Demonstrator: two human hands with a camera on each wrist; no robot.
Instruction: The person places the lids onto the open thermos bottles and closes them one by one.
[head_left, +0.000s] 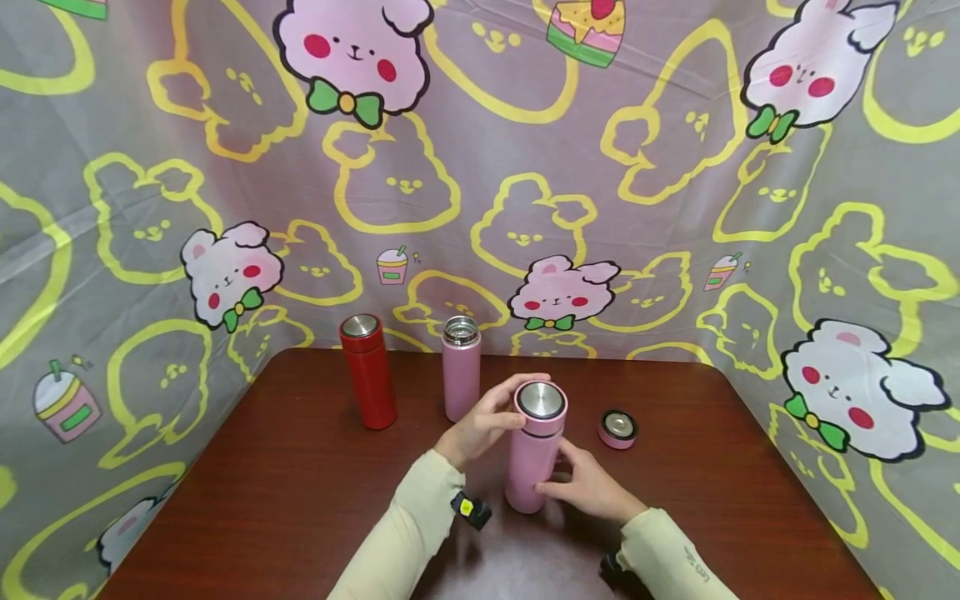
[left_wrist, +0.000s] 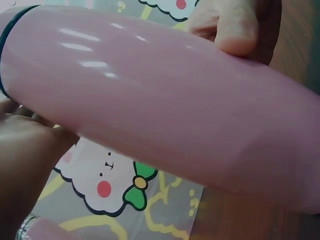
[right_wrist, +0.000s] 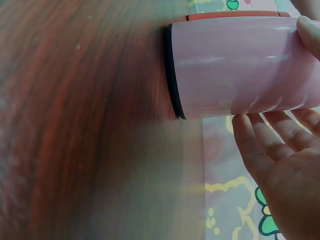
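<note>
A pink thermos flask [head_left: 528,468] with a steel-topped cap stands near the middle of the table, leaning slightly. My left hand [head_left: 480,423] grips it around the cap, thumb at the front and fingers behind. Lower on the body, my right hand [head_left: 592,485] holds the flask between thumb and fingers. The right wrist view shows the dark base ring [right_wrist: 173,72] of the flask close to the wood, with the right fingertips [right_wrist: 242,122] against its side. In the left wrist view the pink body [left_wrist: 150,105] fills most of the picture.
Behind the left hand stands a second pink flask [head_left: 461,375], its steel mouth uncovered. A red flask [head_left: 369,375] with its cap on is further left. To the right lies a pink cap [head_left: 618,430], underside up. Patterned cloth [head_left: 645,250] hangs around the brown table [head_left: 277,500].
</note>
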